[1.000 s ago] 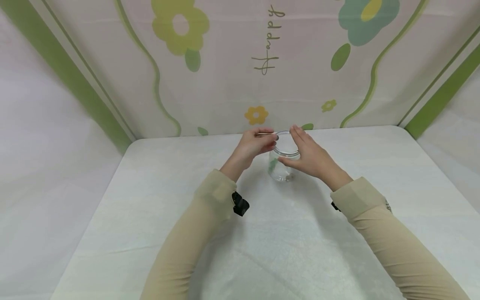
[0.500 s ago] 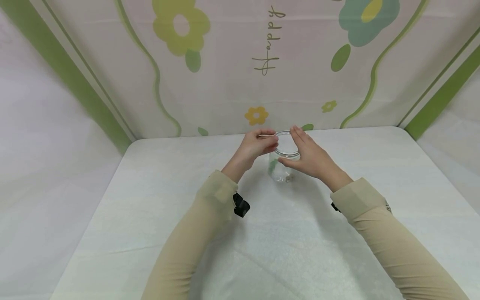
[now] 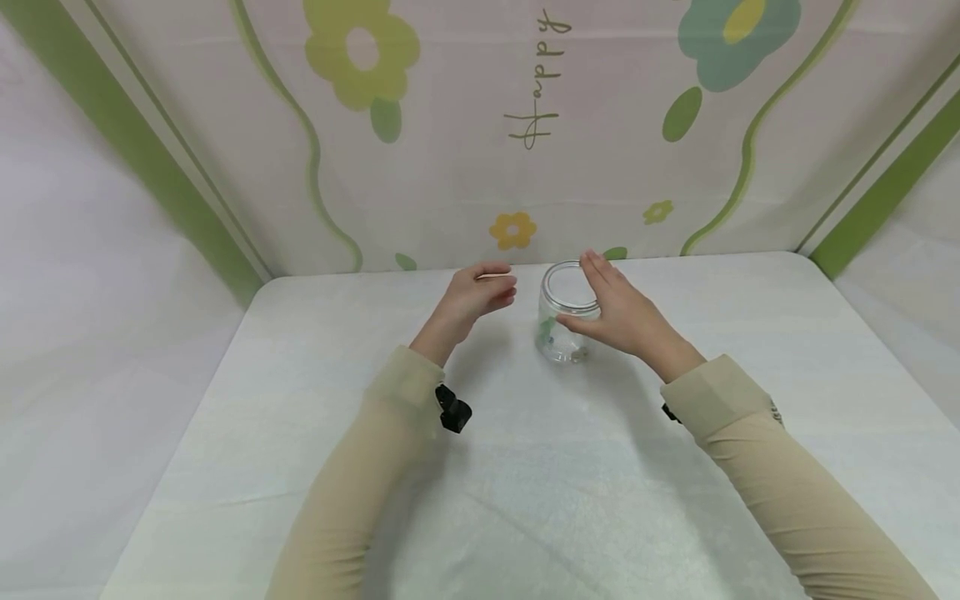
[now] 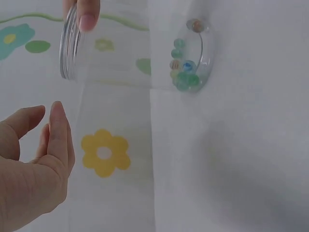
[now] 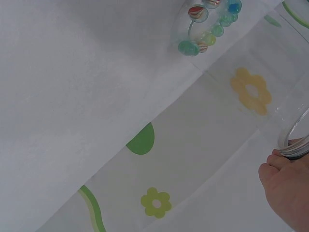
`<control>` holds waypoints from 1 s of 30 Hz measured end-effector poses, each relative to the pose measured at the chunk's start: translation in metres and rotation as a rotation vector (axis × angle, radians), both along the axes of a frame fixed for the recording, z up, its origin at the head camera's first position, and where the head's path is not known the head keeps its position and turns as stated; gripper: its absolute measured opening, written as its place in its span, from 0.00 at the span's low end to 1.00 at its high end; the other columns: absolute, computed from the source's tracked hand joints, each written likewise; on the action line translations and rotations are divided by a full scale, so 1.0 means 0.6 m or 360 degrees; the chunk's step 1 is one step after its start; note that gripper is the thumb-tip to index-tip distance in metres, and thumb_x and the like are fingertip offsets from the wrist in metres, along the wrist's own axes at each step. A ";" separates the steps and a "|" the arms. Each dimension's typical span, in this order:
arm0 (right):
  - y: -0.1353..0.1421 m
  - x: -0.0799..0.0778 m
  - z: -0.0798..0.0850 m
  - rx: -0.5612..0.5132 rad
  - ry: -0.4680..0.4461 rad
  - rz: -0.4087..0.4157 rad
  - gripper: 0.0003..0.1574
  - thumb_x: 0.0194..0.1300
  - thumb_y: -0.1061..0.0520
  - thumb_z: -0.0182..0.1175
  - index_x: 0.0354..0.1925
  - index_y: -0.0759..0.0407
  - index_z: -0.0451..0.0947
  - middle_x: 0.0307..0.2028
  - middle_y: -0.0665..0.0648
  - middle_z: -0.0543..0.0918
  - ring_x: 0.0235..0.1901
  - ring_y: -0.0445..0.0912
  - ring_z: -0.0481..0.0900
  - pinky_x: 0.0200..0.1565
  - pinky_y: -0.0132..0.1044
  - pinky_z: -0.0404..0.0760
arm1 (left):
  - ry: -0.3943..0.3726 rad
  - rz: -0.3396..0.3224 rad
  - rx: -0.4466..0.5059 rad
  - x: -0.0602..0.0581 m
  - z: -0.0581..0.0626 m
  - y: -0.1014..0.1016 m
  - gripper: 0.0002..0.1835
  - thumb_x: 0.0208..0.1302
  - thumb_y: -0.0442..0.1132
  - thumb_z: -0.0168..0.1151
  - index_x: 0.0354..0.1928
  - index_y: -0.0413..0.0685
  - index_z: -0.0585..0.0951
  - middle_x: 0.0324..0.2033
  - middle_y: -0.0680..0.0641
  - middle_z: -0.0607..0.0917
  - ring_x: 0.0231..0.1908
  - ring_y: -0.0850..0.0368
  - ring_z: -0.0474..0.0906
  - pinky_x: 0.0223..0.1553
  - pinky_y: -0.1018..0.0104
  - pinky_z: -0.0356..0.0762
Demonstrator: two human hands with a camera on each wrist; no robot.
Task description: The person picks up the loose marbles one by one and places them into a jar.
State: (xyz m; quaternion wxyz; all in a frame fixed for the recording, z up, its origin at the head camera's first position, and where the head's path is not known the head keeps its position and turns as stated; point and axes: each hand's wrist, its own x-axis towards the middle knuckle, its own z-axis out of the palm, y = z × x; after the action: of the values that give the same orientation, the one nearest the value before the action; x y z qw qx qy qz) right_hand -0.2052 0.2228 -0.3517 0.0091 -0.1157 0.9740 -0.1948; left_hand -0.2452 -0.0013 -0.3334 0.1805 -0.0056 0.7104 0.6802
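Note:
A clear jar (image 3: 557, 335) stands upright on the white-covered table, its rim facing up. My right hand (image 3: 622, 312) holds it near the top, thumb on the near side and fingers on the far side. Several glass marbles (image 4: 182, 80), green, blue and striped, lie at its bottom. My left hand (image 3: 471, 304) hovers to the left of the jar, apart from it. In the left wrist view its thumb and loosely bent fingers have a gap between them and hold nothing. The right wrist view catches only part of the right hand (image 5: 289, 186) at the rim.
Behind the jar rises a light cloth backdrop (image 3: 450, 167) printed with flowers, close to the table's back edge. White cloth walls (image 3: 97, 292) flank the table (image 3: 300, 417). A black wrist camera (image 3: 453, 410) sits under the left sleeve.
A second ago my left fingertips held a dark marble over the jar's mouth; half a second ago it had left them. The left hand has since drawn back leftward. The right hand stays put.

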 end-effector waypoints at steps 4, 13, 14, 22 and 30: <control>0.000 0.000 0.000 0.0009 0.0013 0.0015 0.62 0.61 0.34 0.58 0.75 0.64 0.38 0.76 0.62 0.41 0.75 0.60 0.41 0.74 0.59 0.50 | -0.0033 0.0007 -0.0031 -0.005 -0.010 -0.032 0.21 0.67 0.34 0.58 0.62 0.43 0.72 0.56 0.41 0.78 0.47 0.57 0.78 0.54 0.69 0.81; 0.001 0.000 -0.001 0.0020 0.0022 0.0026 0.62 0.62 0.34 0.58 0.75 0.64 0.38 0.76 0.63 0.41 0.75 0.60 0.41 0.74 0.58 0.49 | -0.0115 0.0053 -0.0121 -0.014 -0.034 -0.099 0.24 0.69 0.35 0.55 0.66 0.42 0.67 0.61 0.41 0.74 0.54 0.55 0.76 0.45 0.79 0.81; 0.001 0.000 -0.001 0.0016 0.0021 0.0026 0.62 0.62 0.34 0.58 0.75 0.64 0.38 0.76 0.63 0.41 0.75 0.60 0.41 0.74 0.58 0.49 | -0.0117 0.0053 -0.0133 -0.014 -0.037 -0.105 0.24 0.69 0.34 0.54 0.67 0.42 0.67 0.61 0.41 0.74 0.55 0.54 0.75 0.45 0.79 0.81; 0.001 0.001 -0.002 0.0006 0.0012 0.0023 0.62 0.61 0.33 0.58 0.75 0.64 0.38 0.76 0.62 0.41 0.75 0.59 0.41 0.74 0.58 0.49 | -0.0131 -0.0026 -0.0243 -0.010 -0.056 -0.151 0.26 0.71 0.35 0.52 0.69 0.41 0.63 0.64 0.39 0.71 0.62 0.49 0.72 0.53 0.76 0.79; 0.002 0.001 -0.001 0.0008 0.0006 0.0018 0.63 0.61 0.33 0.58 0.75 0.64 0.38 0.76 0.62 0.40 0.75 0.59 0.41 0.75 0.57 0.49 | -0.0111 -0.0076 -0.0507 -0.009 -0.081 -0.186 0.24 0.72 0.37 0.51 0.67 0.38 0.65 0.62 0.37 0.74 0.54 0.54 0.77 0.59 0.69 0.77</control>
State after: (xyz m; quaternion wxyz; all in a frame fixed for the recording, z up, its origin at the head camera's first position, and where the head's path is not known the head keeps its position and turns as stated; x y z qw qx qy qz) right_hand -0.2044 0.2238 -0.3523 0.0085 -0.1216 0.9738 -0.1919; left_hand -0.2505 -0.1127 -0.3818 0.2181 -0.0408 0.8024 0.5540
